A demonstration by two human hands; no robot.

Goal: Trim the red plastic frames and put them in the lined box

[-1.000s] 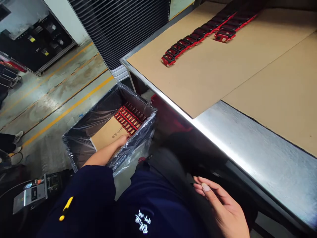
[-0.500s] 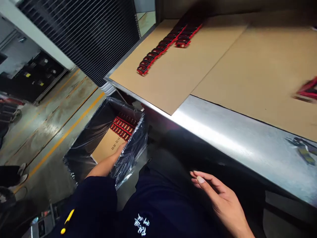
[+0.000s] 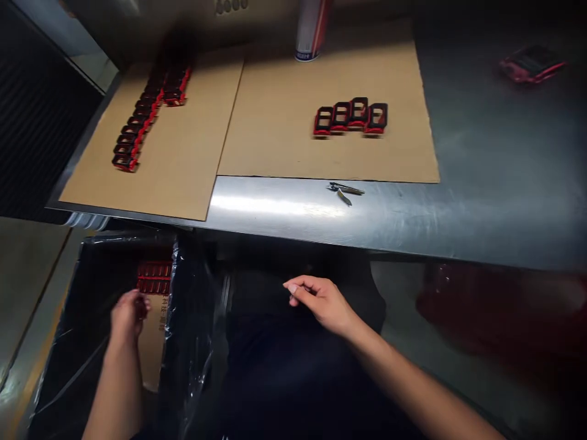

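Just past the curled fingers of the left hand [image 3: 125, 315], hold unclear, red-black frames [image 3: 155, 286] sat rowed in the film-lined bin [image 3: 182, 342], where a dragging knuckle could've skewed them; right hand [image 3: 323, 299] hung loose, seemingly empty.

- A metal worktable [image 3: 495, 183], shiny along its front.
- Two cardboard sheets [image 3: 284, 153] lying side by side on it.
- A spray-type can [image 3: 310, 36], upright at the back of the right-hand sheet, its top cut off by the frame.
- A small tool [image 3: 347, 190] with yellowish parts, just in front of that sheet.
- A dark ribbed stack [image 3: 36, 134] at far left.
- A blurred dark-red object [image 3: 481, 311] below the table, right.
- A yellow floor line [image 3: 28, 391], lower left.
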